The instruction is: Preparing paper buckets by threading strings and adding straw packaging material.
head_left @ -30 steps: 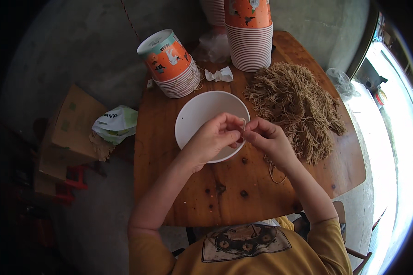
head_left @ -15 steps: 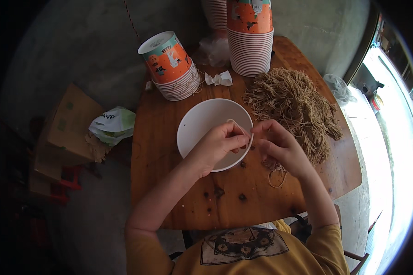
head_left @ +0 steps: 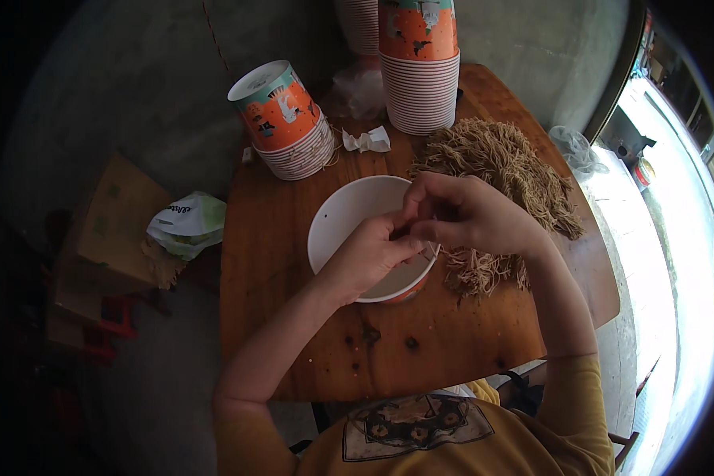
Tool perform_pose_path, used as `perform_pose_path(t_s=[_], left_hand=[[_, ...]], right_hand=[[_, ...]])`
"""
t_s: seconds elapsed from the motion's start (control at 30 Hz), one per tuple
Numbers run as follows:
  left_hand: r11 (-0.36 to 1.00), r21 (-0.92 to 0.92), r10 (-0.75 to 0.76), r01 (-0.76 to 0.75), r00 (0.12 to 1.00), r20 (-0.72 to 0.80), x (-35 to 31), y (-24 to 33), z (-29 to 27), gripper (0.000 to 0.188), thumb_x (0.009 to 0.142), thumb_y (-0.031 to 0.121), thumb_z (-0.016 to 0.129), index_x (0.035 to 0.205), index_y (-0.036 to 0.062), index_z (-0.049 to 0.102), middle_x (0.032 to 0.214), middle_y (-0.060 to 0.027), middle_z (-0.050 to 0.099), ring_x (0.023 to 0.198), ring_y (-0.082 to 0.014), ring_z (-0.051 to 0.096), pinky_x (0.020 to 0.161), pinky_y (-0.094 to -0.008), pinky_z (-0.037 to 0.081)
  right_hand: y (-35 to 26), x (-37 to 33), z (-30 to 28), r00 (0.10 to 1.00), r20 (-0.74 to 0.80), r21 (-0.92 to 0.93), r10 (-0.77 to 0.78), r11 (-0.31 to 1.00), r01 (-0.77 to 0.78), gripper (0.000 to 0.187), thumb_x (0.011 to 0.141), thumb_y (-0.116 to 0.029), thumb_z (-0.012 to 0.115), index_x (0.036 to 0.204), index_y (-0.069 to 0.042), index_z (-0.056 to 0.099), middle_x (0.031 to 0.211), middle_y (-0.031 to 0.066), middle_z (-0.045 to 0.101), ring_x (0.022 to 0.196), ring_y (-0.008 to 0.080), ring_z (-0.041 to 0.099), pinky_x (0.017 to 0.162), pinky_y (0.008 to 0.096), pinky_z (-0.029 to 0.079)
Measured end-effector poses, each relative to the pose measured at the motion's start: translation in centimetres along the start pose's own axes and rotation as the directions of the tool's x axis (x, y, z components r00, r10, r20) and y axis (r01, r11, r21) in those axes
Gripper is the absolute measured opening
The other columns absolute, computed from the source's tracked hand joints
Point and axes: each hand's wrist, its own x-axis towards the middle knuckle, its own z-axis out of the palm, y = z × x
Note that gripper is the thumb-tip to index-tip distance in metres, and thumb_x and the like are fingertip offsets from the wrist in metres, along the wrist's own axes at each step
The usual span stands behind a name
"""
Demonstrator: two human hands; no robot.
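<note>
A white paper bucket (head_left: 329,226) lies tilted on the table with its open mouth toward me; a bit of orange shows on its outer wall. My left hand (head_left: 373,252) reaches over the near part of the mouth, its fingers pinched near the right rim, where a thin pale cord was visible a moment ago. Against its fingertips my right hand (head_left: 476,213) is closed, thumb and fingers curled together; what they pinch is hidden. Right behind that hand spreads a heap of tan cords (head_left: 508,159).
A short stack of orange and teal paper buckets (head_left: 282,119) stands at the back left, a taller stack (head_left: 420,87) at the back middle. Crumpled white paper (head_left: 367,140) lies between them. Cardboard boxes (head_left: 123,214) and a plastic bag (head_left: 186,224) are left of the wooden table (head_left: 293,361).
My right hand has moved left and up, over the bucket's rim, and now meets my left fingertips. The left hand stays nearly in place. The view has shifted slightly.
</note>
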Motion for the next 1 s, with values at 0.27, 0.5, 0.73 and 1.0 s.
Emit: perform_pose_path(t_s=[0.27, 0.5, 0.73, 1.0], left_hand=[[0.995, -0.079, 0.069, -0.059, 0.989, 0.128, 0.0, -1.4, 0.4, 0.022, 0.092, 0.015, 0.060, 0.112, 0.0052, 0.064, 0.096, 0.0034, 0.061, 0.087, -0.0041, 0.053, 0.084, -0.0220, 0.043], [0.972, -0.196, -0.092, 0.128, 0.978, 0.185, 1.0, -1.4, 0.9, 0.020, 0.092, 0.013, 0.062, 0.109, 0.0039, 0.062, 0.099, 0.0021, 0.062, 0.080, -0.0018, 0.053, 0.070, -0.0175, 0.042], [0.965, -0.232, -0.095, 0.122, 0.988, 0.121, 1.5, -0.9, 1.1, 0.017, 0.093, 0.016, 0.058, 0.106, 0.0053, 0.062, 0.087, 0.0041, 0.060, 0.071, -0.0004, 0.050, 0.059, -0.0152, 0.037], [0.967, -0.226, -0.091, 0.114, 0.990, 0.110, 1.7, -0.9, 1.6, 0.016, 0.092, 0.016, 0.060, 0.104, 0.0056, 0.063, 0.086, 0.0047, 0.060, 0.071, -0.0010, 0.050, 0.062, -0.0161, 0.038]], right_hand=[[2.0, -0.1, -0.2, 0.999, -0.027, -0.030, 0.027, 0.999, -0.028, 0.012, 0.087, -0.004, 0.064, 0.097, -0.003, 0.057, 0.076, -0.0005, 0.060, 0.072, 0.0052, 0.058, 0.065, 0.0224, 0.047], [3.4, -1.5, 0.4, 0.986, -0.070, 0.172, 0.150, 0.976, -0.136, 0.008, 0.089, -0.005, 0.062, 0.095, -0.002, 0.057, 0.080, -0.0020, 0.060, 0.075, 0.0040, 0.056, 0.066, 0.0213, 0.047], [5.2, -4.3, 1.0, 0.903, -0.397, 0.124, 0.163, 0.985, -0.123, 0.008, 0.090, -0.008, 0.060, 0.095, -0.002, 0.059, 0.084, 0.0031, 0.062, 0.078, 0.0101, 0.058, 0.070, 0.0275, 0.048], [3.4, -6.4, 3.0, 0.804, -0.500, -0.552, -0.322, 0.834, -0.010, 0.018, 0.080, -0.012, 0.071, 0.092, -0.004, 0.061, 0.083, 0.0074, 0.058, 0.077, 0.0255, 0.057, 0.067, 0.0351, 0.048]])
